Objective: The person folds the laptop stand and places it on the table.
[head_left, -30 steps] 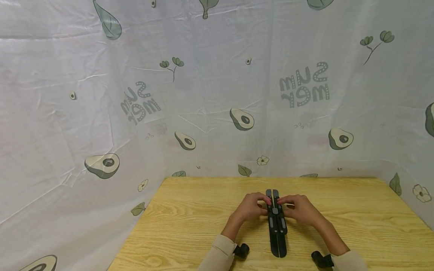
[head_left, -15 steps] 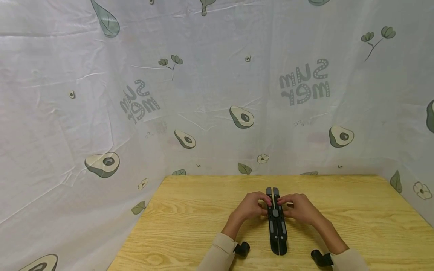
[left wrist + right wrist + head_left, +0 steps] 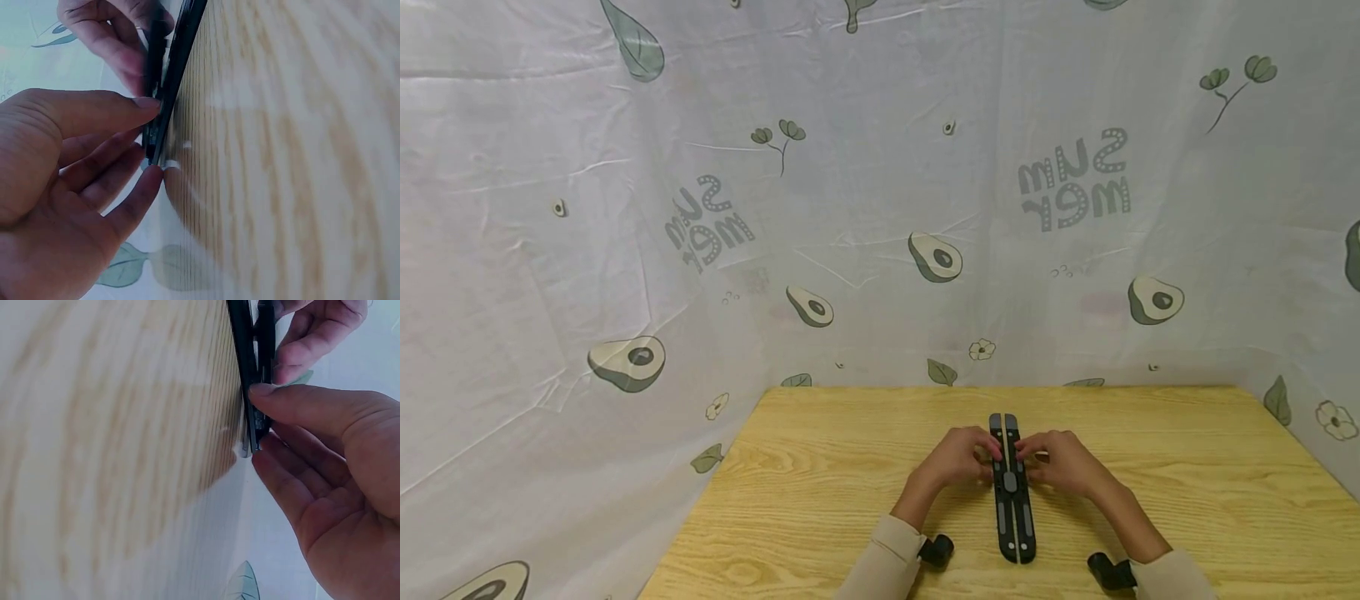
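A black folding laptop stand (image 3: 1003,510) with grey pads lies folded into a long narrow bar on the wooden table, pointing away from me. My left hand (image 3: 957,458) grips its left edge near the far half, thumb and fingertips on the side. From the right, my right hand (image 3: 1066,462) pinches the opposite edge at about the same height. Up close in the left wrist view, the stand (image 3: 181,56) appears as two thin layers, with the left thumb against them. The right wrist view has the right thumb against the stand (image 3: 240,344) and fingertips at its end.
The wooden table (image 3: 835,467) ends at a pale curtain (image 3: 865,200) printed with avocados and leaves, which hangs behind it and along its sides. Black wrist mounts (image 3: 937,552) stick out from both beige sleeves, low over the table.
The stand's upper layer has slid toward me over the lower one, so the near ends now line up. Both hands keep nearly the same place; the head view has tilted slightly.
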`<state>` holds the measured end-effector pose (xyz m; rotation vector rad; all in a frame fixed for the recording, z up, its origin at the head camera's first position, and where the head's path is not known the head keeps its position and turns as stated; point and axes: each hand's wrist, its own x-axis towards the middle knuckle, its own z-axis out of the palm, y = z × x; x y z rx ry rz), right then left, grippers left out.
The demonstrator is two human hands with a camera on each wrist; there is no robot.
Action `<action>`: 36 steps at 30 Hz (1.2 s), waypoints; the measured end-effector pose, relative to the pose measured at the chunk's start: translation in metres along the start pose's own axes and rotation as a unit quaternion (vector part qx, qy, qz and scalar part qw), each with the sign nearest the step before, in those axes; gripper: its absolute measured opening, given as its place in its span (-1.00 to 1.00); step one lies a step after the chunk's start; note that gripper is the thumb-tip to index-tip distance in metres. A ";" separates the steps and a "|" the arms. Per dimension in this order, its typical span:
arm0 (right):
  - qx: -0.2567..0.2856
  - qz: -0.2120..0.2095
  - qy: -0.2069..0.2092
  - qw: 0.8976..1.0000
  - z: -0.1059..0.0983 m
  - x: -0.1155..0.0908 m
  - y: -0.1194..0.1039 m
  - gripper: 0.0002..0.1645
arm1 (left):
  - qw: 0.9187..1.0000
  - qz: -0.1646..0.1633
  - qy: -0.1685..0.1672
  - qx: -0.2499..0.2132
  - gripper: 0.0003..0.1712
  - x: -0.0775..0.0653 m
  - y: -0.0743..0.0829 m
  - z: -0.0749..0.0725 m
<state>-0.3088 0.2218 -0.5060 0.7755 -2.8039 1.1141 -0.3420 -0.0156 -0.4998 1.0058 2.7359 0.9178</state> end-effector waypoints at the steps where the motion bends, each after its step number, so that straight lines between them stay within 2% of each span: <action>1: -0.001 0.000 -0.005 1.000 0.000 0.000 0.000 -0.77 | 1.000 -0.003 -0.003 0.003 -0.75 0.000 0.000 0.000; 4: 0.000 0.006 -0.015 1.000 -0.001 -0.002 0.000 -0.78 | 1.000 -0.006 -0.008 0.020 -0.75 -0.001 0.002 0.000; 13: 0.004 0.009 -0.018 1.000 -0.004 -0.005 -0.002 -0.79 | 1.000 -0.004 -0.010 0.023 -0.78 0.001 0.003 0.002; 29: 0.020 0.018 -0.041 0.999 -0.006 -0.006 -0.001 -0.75 | 0.999 -0.022 -0.023 -0.021 -0.84 0.001 0.003 0.003; 32: 0.004 0.017 -0.042 0.999 -0.010 -0.007 -0.003 -0.73 | 0.999 -0.019 -0.024 -0.028 -0.82 0.002 0.002 0.002; 36: -0.017 0.023 -0.035 0.999 -0.021 -0.010 -0.006 -0.68 | 1.000 -0.010 -0.014 -0.006 -0.78 0.002 -0.002 -0.001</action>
